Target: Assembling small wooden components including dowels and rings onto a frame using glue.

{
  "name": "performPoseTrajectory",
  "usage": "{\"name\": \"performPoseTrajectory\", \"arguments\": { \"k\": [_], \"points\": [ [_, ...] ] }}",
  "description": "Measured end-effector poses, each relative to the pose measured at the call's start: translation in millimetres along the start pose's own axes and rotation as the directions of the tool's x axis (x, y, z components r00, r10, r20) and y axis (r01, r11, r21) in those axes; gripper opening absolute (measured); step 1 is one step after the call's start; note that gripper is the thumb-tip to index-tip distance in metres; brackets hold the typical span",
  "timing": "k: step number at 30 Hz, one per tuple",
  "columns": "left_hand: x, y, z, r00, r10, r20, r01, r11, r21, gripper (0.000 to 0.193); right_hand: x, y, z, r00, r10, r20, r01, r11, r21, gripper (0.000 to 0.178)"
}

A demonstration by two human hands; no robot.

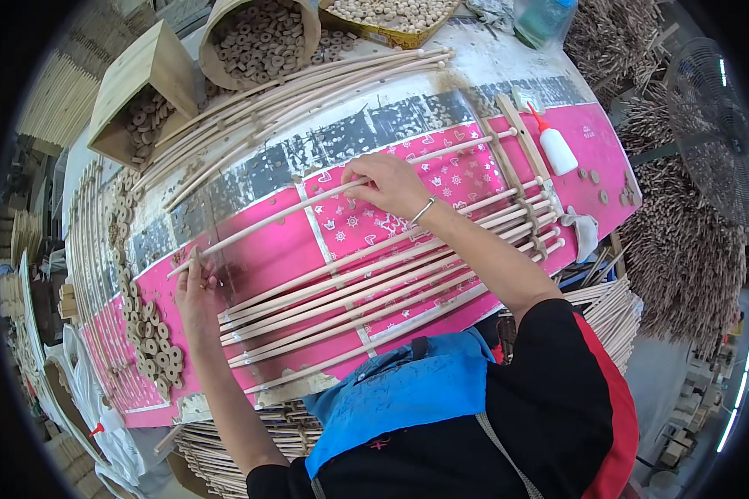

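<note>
A long, pale wooden rod [262,223] slants across the pink table cover, its far right end capped by a small ball. My right hand [391,187], wearing a bracelet, closes its fingers around the middle of this rod. Near the rod's left end, my left hand [198,287] pinches at it with thumb and fingers; a small wooden ring seems to be at the fingertips, partly hidden. Several similar ball-ended rods [333,295] lie side by side below, their right ends resting across a notched wooden strip [520,195].
Loose wooden rings [154,345] are heaped at the left. Beyond stand a wooden box [154,79] and a round tub [262,41] of rings, plus a tray of small balls [391,15]. A white glue bottle [558,150] with a red tip lies right. More rods [308,100] lie at the back.
</note>
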State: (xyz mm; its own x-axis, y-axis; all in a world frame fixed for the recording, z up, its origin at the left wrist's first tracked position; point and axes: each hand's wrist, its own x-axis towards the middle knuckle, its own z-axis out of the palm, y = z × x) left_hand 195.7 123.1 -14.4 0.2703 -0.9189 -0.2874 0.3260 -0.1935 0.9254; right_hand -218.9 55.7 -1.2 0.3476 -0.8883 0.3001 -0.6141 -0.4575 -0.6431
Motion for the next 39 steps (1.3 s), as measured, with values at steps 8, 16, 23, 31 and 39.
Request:
{"name": "performPoseTrajectory", "arguments": {
  "k": [8, 16, 23, 31, 39],
  "points": [
    [-10, 31, -41, 0.869, 0.480, 0.116, -0.394, 0.533, 0.749, 0.026, 10, 6, 14, 0.994, 0.036, 0.106, -0.035, 0.999, -0.008, 0.018],
    [5, 39, -5, 0.752, 0.458, 0.475, -0.528, -0.013, 0.849, 0.058, 5, 2, 12, 0.995, 0.086, 0.058, -0.090, 0.993, 0.071, 0.018],
    [13, 24, -3, 0.763, 0.426, 0.487, -0.537, -0.003, 0.843, 0.046, 7, 12, 12, 0.999, -0.016, 0.032, 0.018, 0.998, -0.063, 0.020],
    [21, 14, -2, 0.763, 0.433, 0.481, -0.531, -0.007, 0.848, 0.046, 11, -2, 10, 0.992, -0.119, -0.036, 0.112, 0.981, -0.160, 0.020],
    [20, 20, -5, 0.761, 0.443, 0.474, -0.524, -0.010, 0.851, 0.051, 15, 7, 7, 0.992, -0.125, 0.023, 0.127, 0.977, -0.174, 0.014]
  ]
}}
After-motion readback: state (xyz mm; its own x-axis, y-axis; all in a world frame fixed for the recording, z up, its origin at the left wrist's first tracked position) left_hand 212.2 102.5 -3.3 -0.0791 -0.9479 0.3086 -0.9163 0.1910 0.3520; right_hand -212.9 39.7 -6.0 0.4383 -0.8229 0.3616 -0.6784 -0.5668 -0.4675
